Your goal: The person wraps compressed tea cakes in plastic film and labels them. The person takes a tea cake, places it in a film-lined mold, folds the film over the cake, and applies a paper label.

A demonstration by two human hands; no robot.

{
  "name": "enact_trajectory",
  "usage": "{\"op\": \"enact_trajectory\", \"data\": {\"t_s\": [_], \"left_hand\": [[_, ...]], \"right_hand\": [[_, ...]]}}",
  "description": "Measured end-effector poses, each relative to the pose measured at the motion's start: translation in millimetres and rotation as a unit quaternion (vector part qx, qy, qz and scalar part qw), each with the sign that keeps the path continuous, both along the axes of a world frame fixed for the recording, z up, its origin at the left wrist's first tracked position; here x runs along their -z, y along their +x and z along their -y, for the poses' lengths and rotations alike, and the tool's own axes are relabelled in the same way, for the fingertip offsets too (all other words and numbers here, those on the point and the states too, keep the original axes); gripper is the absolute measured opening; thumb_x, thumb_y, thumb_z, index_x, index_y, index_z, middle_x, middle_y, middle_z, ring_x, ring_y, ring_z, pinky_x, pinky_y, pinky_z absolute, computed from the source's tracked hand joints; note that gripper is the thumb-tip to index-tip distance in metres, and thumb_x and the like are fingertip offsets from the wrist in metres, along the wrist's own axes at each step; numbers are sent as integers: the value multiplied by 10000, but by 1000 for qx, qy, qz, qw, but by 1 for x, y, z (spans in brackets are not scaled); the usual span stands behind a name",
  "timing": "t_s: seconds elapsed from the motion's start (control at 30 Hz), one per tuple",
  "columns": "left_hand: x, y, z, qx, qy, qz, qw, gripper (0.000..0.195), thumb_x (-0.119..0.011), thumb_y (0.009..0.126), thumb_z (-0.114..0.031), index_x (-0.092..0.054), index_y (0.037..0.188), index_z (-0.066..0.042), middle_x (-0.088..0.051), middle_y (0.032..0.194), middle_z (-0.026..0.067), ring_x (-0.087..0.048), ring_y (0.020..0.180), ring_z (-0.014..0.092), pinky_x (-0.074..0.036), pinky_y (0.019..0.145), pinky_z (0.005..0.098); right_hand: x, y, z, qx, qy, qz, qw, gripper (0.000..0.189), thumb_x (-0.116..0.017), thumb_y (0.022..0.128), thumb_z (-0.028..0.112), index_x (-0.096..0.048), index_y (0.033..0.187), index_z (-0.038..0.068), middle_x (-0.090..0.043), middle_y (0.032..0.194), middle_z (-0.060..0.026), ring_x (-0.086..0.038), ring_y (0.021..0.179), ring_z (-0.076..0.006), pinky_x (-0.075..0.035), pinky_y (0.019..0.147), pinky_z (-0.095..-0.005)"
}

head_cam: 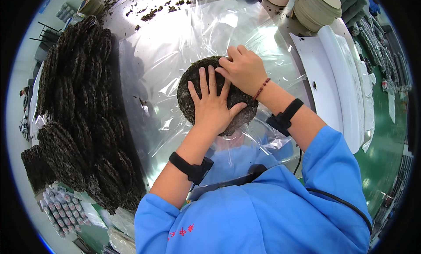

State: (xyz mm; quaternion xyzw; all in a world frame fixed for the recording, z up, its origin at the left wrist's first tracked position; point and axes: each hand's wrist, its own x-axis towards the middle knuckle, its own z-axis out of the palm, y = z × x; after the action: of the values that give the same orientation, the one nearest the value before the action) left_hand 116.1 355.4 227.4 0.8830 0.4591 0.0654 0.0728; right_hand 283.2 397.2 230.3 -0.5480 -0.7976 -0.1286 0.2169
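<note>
A round, dark disc of dried seaweed (241, 95) lies on clear plastic film (164, 102) spread over a shiny table. My left hand (212, 106) rests flat on the disc with its fingers spread, holding nothing. At the disc's upper right edge is my right hand (241, 68), its fingers curled and its thumb and fingertips together at the rim. Whether it pinches the edge of the disc is hidden by the fingers.
Tall stacks of dark seaweed sheets (79, 109) fill the left side. Pale round discs (317, 10) are stacked at the upper right, above curled white sheets (338, 86). Seaweed crumbs (149, 15) are scattered at the table's far side. Bundled wrapped rolls (64, 211) sit at the lower left.
</note>
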Motion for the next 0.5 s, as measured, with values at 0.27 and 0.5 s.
{"op": "enact_trajectory", "data": {"t_s": [0.27, 0.5], "left_hand": [[6, -8, -1, 9, -56, -34, 998, 884, -487, 866, -736, -258, 1575, -260, -38, 1637, 232, 61, 1519, 391, 27, 1125, 695], [4, -7, -3, 9, -49, -54, 997, 881, -442, 870, -761, -237, 1580, -281, -43, 1640, 224, 56, 1524, 371, 49, 1129, 684]], "right_hand": [[10, -13, -13, 145, -77, 46, 985, 485, -692, 866, 415, -537, 1245, 156, -449, 1412, -125, -487, 1217, -345, -424, 924, -540], [-20, -1, -6, 78, -74, 81, 991, 516, -672, 883, 410, -545, 1319, 164, -392, 1498, -122, -416, 1316, -377, -374, 999, -610]]}}
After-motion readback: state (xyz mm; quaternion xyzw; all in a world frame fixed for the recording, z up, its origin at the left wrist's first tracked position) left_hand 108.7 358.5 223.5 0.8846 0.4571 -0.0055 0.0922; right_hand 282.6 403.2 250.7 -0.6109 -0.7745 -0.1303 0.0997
